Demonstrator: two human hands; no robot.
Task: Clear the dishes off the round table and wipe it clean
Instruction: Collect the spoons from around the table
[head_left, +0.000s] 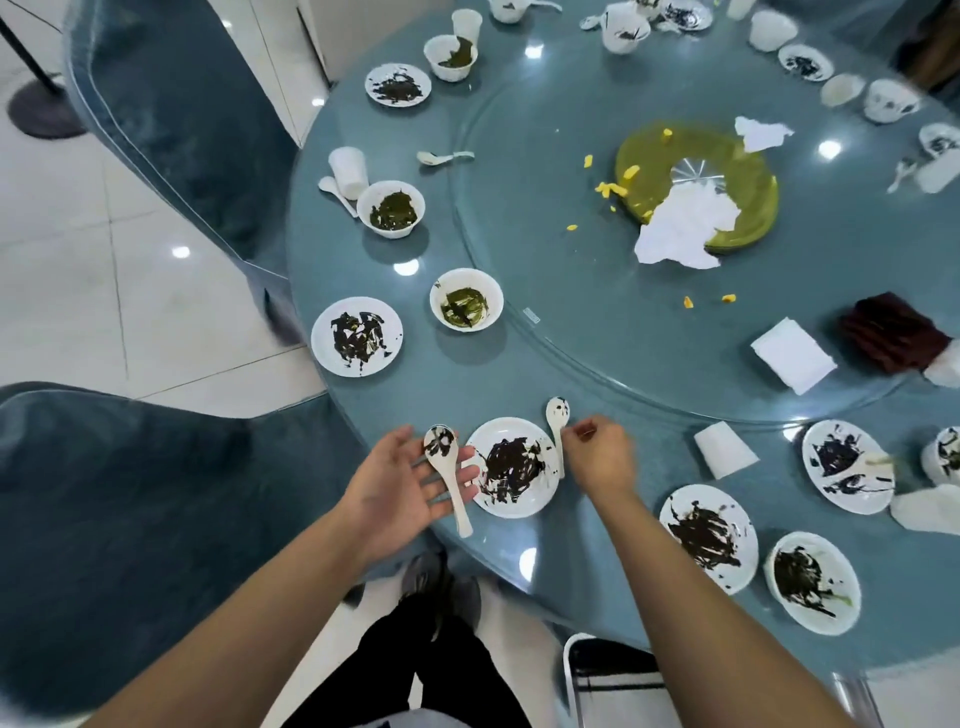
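At the round table's (519, 364) near edge, the left hand (400, 483) lies palm-up, fingers spread, carrying a soiled spoon (447, 473). The right hand (597, 452) pinches a second spoon (557, 426) beside a smeared plate (511, 467). Bare tabletop lies beyond, before the glass turntable (571, 291).
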